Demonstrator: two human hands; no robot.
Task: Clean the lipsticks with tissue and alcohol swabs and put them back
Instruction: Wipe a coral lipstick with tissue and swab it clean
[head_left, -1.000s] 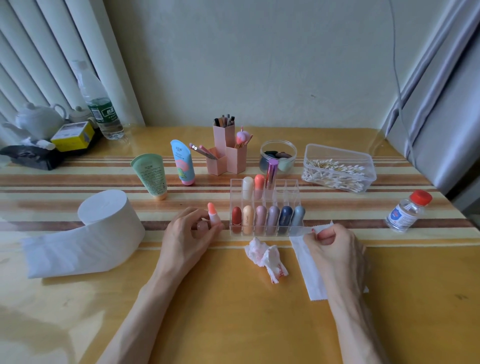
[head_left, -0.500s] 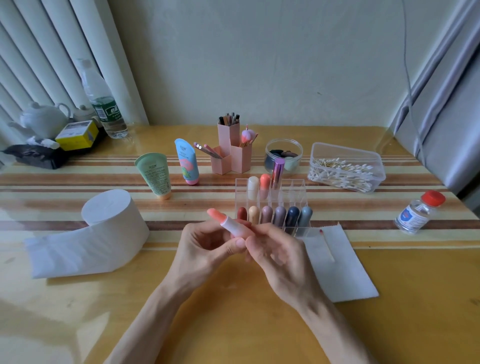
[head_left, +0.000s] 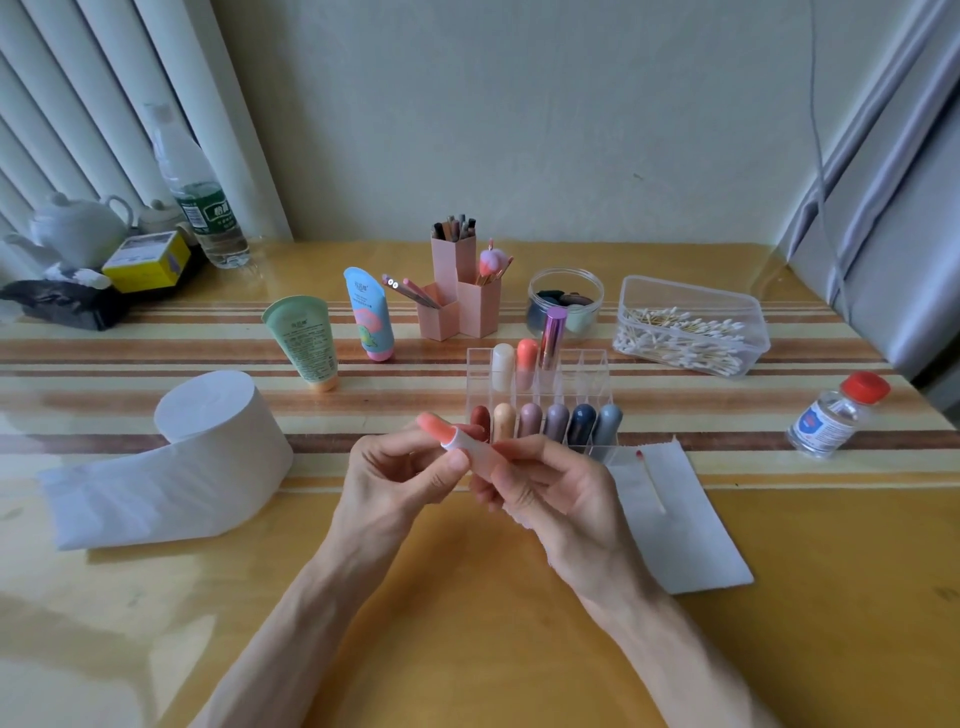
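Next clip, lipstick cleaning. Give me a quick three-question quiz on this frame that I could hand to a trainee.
1. Of the left hand and the right hand, which holds the uncapped lipstick? A. left only. B. right only. C. both.
2. True or false: the used swab lies on the tissue sheet.
3. How many lipsticks stand in the front row of the clear organizer?

Key: 1 C; 2 true; 3 six.
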